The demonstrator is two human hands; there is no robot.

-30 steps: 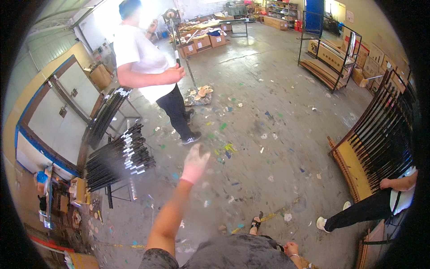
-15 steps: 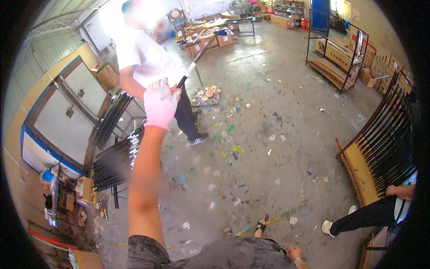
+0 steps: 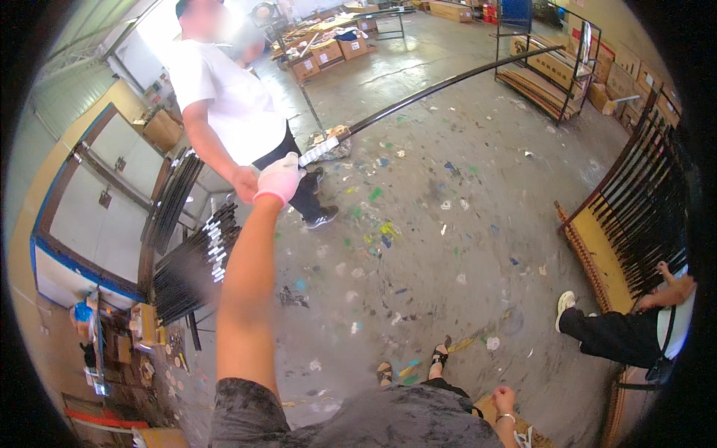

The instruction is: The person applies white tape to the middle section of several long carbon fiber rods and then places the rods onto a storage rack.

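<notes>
My left hand [image 3: 280, 179], in a white and pink glove, stretches forward and is closed around one end of a long black rod [image 3: 426, 93]. A white wrapped band [image 3: 320, 152] circles the rod just beyond my fingers, and its far end reaches up and right, across the view of a metal rack. Close against my glove is the bare hand [image 3: 246, 183] of a person in a white shirt; whether it touches the rod is hidden. Low at my side hangs my right hand [image 3: 503, 403], bare, with a bracelet, its fingers curled in with nothing visible in them.
Bundled black rods [image 3: 194, 257] with white bands lie on a stand at left. At right, a slanted rack [image 3: 597, 261] holds several black rods, with another person's hand [image 3: 665, 291] beside it. A black metal rack [image 3: 545, 82] stands farther back. Paint spots the concrete floor.
My left hand has come lower, and the rod has swung out to the right, showing its length. The white-shirted person's hand is now beside my glove. My right hand has shifted slightly up and right.
</notes>
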